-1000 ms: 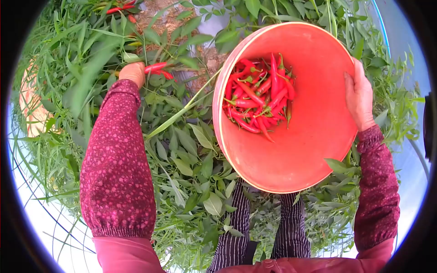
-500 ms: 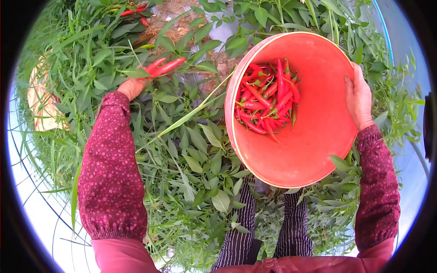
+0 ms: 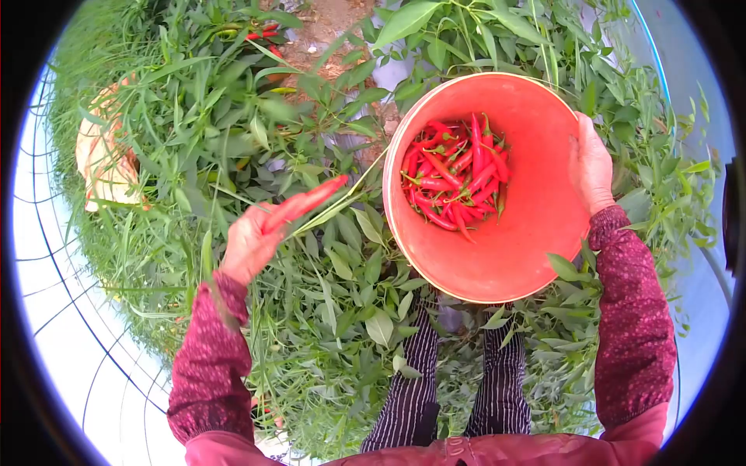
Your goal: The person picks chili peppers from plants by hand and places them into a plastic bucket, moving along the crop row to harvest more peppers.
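Observation:
Red chili peppers (image 3: pixel 309 203) stick out from my left hand (image 3: pixel 252 242), which is closed around their lower ends, left of the bucket. They are a little blurred, so I cannot tell exactly how many there are. My right hand (image 3: pixel 594 165) grips the right rim of a red bucket (image 3: pixel 536 233), thumb inside and the other fingers hidden behind the wall. The bucket is tilted with its mouth facing me. Inside it, a heap of red chili peppers (image 3: pixel 458 175) with green stems lies toward the left side.
Leafy green pepper plants (image 3: pixel 350 256) surround me, with more red peppers (image 3: pixel 264 33) at the upper left. A pale orange sack (image 3: pixel 107 155) lies in the grass at the left. Blue sheeting (image 3: pixel 691 101) runs along the right. My striped trouser legs (image 3: pixel 416 380) stand below the bucket.
My left hand has come back from the plants at the upper left, moving down and toward the bucket with the chili peppers in it. The bucket has shifted slightly; my right hand still holds its rim.

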Motion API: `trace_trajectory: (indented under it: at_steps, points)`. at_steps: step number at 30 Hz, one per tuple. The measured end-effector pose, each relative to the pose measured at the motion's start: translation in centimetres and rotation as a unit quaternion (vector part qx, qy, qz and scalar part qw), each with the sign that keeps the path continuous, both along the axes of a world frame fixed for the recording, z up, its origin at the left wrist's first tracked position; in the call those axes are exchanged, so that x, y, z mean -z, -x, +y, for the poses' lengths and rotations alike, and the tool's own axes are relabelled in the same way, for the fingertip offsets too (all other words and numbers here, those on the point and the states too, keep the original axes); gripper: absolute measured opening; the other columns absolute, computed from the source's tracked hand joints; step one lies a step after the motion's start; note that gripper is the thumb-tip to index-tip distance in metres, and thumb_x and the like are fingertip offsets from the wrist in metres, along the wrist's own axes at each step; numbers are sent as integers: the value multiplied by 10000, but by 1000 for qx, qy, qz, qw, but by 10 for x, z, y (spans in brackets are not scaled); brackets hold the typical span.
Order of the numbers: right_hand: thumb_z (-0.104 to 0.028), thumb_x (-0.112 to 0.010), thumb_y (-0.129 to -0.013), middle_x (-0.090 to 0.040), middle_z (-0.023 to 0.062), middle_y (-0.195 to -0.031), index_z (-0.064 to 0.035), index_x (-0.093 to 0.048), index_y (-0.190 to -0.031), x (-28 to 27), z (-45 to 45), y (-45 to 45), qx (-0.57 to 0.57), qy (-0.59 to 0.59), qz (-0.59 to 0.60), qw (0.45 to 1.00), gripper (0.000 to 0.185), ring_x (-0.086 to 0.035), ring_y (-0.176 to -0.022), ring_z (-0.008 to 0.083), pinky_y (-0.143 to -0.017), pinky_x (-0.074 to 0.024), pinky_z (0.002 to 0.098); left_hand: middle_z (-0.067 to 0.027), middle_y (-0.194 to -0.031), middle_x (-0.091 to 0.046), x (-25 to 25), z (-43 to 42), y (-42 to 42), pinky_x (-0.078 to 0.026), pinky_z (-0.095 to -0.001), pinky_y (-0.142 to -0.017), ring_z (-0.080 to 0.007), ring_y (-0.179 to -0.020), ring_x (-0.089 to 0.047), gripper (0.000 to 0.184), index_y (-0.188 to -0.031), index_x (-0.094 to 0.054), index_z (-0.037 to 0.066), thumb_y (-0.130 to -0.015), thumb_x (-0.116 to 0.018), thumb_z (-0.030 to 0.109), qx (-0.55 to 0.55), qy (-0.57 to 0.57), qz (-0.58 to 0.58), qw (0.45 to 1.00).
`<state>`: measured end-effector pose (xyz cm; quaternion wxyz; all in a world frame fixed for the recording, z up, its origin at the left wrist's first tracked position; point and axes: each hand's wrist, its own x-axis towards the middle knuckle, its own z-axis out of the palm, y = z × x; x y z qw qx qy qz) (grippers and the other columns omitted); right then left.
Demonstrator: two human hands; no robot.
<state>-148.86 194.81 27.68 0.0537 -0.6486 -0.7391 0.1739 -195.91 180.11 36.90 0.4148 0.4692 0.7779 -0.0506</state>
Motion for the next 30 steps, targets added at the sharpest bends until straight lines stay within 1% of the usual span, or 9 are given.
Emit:
trace_trajectory:
  at_steps: [7, 11, 14, 16, 21, 23, 25, 27, 30]
  points:
    - [-63, -470, -845, -595, 181, -1049, -102, -464, -1161, -39, -6, -9, -4, 11, 26, 1000, 318, -573, -945, 375, -786, -464, 449, -108, -912, -650, -82, 0, -142, -523, -293, -738, -200, -827, -645, 384, -1061, -575, 35, -702, -706, -3, 48, -270, -39, 961]
    - [-59, -454, -840, -585, 173, -1062, -96, -453, -1166, -53, -13, -22, 0, 27, 10, 1000, 329, -568, -946, 380, -782, -460, 457, -154, -1103, -569, -116, 30, -239, -532, -370, -758, -327, -887, -621, 446, -1144, -526, 62, -734, -692, 115, 123, -155, -80, 977]
    - [-41, -458, -829, -585, 175, -1054, -94, -455, -1165, -59, -15, -25, 5, 32, 9, 999, 340, -567, -942, 382, -772, -459, 459, -151, -1206, -510, -103, 34, -256, -526, -368, -779, -315, -911, -618, 448, -1160, -514, 59, -751, -681, 138, 154, -267, -156, 938]
    - [-37, -461, -826, -588, 181, -1035, -90, -459, -1162, -61, -10, -21, 2, 36, 17, 999, 341, -570, -933, 382, -759, -463, 453, -132, -1048, -591, -93, 39, -237, -522, -347, -763, -304, -874, -624, 321, -1079, -564, 48, -780, -661, 118, 142, -298, -132, 935]
    - [-49, -467, -841, -597, 180, -1046, -89, -469, -1164, -25, 1, -22, -14, -2, 27, 1000, 326, -575, -921, 389, -753, -468, 451, -33, -792, -605, 5, 39, -125, -480, -238, -651, -102, -690, -562, 91, -895, -633, 28, -814, -599, 52, -97, -300, -42, 948]
    - [-61, -481, -859, -596, 185, -1055, -91, -466, -1171, -1, 2, -25, 19, 53, 82, 995, 313, -574, -936, 387, -759, -470, 436, -10, -762, -599, 71, 34, -55, -476, -230, -648, -71, -668, -533, 119, -913, -638, 17, -819, -582, 64, -258, -254, -156, 919]
    - [-78, -488, -879, -594, 191, -1048, -95, -461, -1180, 1, 7, -9, -29, 6, 51, 998, 302, -576, -944, 380, -761, -473, 418, -139, -876, -655, 127, 34, 1, -493, -346, -739, -282, -835, -636, 152, -919, -644, 44, -804, -568, 109, -164, -138, 40, 976]
    - [-60, -488, -890, -597, 182, -1033, -95, -466, -1201, 12, 6, -3, -3, 30, 35, 999, 315, -596, -943, 336, -791, -476, 373, -166, -961, -649, 176, 21, 40, -481, -395, -797, -333, -897, -619, 204, -965, -653, 55, -810, -537, 122, 35, -71, 189, 979]
    - [-4, -481, -892, -604, 144, -1026, -63, -470, -1213, 32, 7, 7, -18, 16, 72, 997, 327, -598, -943, 232, -834, -455, 310, -218, -1020, -617, 244, 16, 104, -468, -419, -825, -366, -961, -589, 263, -1021, -627, 49, -783, -520, 78, 61, 36, 209, 975]
